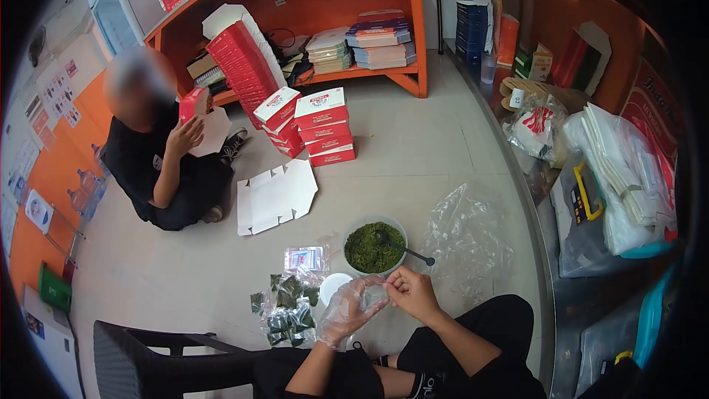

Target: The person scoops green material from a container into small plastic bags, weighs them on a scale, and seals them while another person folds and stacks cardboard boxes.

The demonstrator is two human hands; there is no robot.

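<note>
My left hand [350,310] wears a clear plastic glove, its fingers curled toward the right. My right hand [415,294] is bare, with thumb and forefinger pinched right at the left fingertips. I cannot tell what the fingers hold between them. Just beyond the hands stands a round tub [354,262] of chopped green leaves [369,250], with a black spoon [422,258] resting in it. A white lid [334,290] lies beside my left hand, partly hidden by it. Left of the lid are several small clear packets [286,309] of the green leaves and a stack of clear bags [306,259].
A crumpled clear plastic sheet [470,240] lies right of the tub. Across the floor, a person [166,155] folds a red-and-white box [194,106] near stacked boxes [323,129] and a flat carton [277,196]. A black chair [148,362] stands left; a metal counter [517,170] runs along the right.
</note>
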